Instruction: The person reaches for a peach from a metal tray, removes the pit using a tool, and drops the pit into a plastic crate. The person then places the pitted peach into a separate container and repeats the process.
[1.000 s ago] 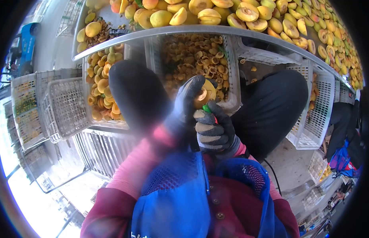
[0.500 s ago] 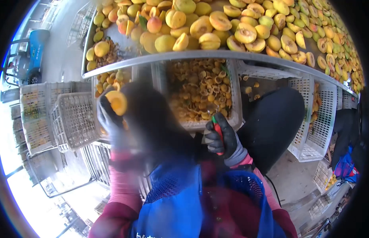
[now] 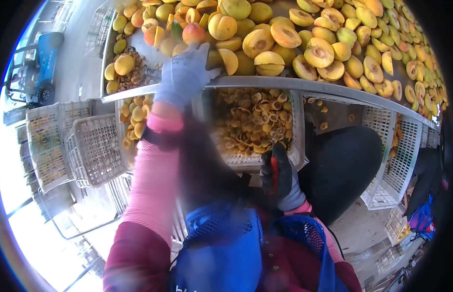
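fruit table: a metal-edged table point(image 3: 265, 82) spreads beyond both hands, heaped with yellow fruit, many pieces halved; its far edge is cut off by the view.
knees: a dark-trousered right leg point(image 3: 343, 160) bends beside the right hand; the left leg point(image 3: 207, 151) is a dark blur below the left hand.
shell crate: a pale plastic crate point(image 3: 298, 131) sits just past the right hand, holding hollow fruit pieces point(image 3: 255, 114); its far end is hidden under the table.
left glove: the left hand point(image 3: 185, 73) reaches over the table's edge, thumb spread from fingers, grip open; the palm is hidden, so contact with fruit cannot be told.
right glove: the right hand point(image 3: 283, 173), dark-gloved, is closed around a red-handled tool.
nearest fruit: a red-flushed fruit point(image 3: 193, 33) lies just past the left fingertips; a cut fruit point(image 3: 230, 61) lies right of that thumb.
tool: the red-handled tool point(image 3: 274, 168) points away from the right fist, its metal tip blurred against the shells.
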`<state>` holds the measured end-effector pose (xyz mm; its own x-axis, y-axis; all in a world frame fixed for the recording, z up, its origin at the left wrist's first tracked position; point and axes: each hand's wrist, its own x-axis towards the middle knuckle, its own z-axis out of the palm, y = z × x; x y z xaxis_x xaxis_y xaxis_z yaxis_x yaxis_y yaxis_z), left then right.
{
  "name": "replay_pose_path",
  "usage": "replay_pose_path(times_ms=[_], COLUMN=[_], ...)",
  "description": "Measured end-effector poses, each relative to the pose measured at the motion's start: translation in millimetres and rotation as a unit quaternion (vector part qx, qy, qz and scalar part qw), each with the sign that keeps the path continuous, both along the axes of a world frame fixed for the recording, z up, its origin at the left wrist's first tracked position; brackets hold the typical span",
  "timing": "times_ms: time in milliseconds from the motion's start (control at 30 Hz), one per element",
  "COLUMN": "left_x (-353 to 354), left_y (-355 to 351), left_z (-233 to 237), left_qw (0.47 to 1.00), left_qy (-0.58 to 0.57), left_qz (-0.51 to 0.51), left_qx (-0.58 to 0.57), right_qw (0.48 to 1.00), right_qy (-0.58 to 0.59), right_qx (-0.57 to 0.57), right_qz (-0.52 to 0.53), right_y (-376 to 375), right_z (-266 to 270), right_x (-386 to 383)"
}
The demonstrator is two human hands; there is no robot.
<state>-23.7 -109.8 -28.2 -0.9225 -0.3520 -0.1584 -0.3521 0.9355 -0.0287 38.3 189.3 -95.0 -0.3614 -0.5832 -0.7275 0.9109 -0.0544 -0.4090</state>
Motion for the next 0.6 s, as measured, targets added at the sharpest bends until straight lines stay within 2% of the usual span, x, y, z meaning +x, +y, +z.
replay_pose_path(times_ms=[33,100,167,200,300,367,433,467,500,533,567,600], left_x=[0.3,-2.4,-11.6,-15.4,-8.1,4.8,21.9,31.7,43.2,53.8,62.6,75.5], left_y=[-5.0,-19.8,-27.4,-29.3,-25.1,-4.8,2.9,5.7,11.1,32.2,69.2,77.2], left_z=[2.1,-5.4,-8.5,-11.4,-15.2,2.5,13.4,13.0,12.8,30.5,45.5,31.4], left_qw=[0.999,0.997,0.992,0.99,0.992,0.989,0.974,0.921,0.828,0.796,0.684,0.743], left_qy=[-0.034,-0.023,-0.025,0.007,0.073,0.134,0.215,0.306,0.384,0.332,0.324,0.301], left_qz=[-0.02,-0.078,-0.124,-0.13,-0.056,0.01,0.054,0.076,0.097,0.129,0.168,0.137], left_qx=[-0.003,-0.012,0.01,0.045,0.091,0.06,0.046,0.227,0.398,0.489,0.632,0.582], right_qw=[1.0,0.999,0.993,0.995,0.999,0.999,0.998,0.997,0.999,1.0,1.0,0.999], right_qy=[0.009,-0.029,-0.122,-0.1,-0.048,-0.028,-0.058,-0.071,-0.038,-0.008,0.022,-0.031], right_qx=[0.024,0.032,0.004,0.002,0.003,0.02,-0.002,-0.013,-0.003,0.006,0.013,-0.03], right_qz=[0.001,0.001,-0.002,-0.003,-0.004,-0.008,-0.022,-0.028,-0.022,-0.011,0.003,0.005], right_y=[-1.5,-1.6,3.1,4.7,5.3,4.9,8.5,10.8,10.1,7.4,4.7,1.3], right_z=[1.7,1.3,0.3,-0.2,0.0,5.1,-7.7,-12.5,-9.3,-1.5,7.9,24.6], right_x=[-0.4,-2.7,-7.5,-8.4,-6.8,-7.5,-3.4,-3.6,-5.1,-6.5,-9.6,-19.9])
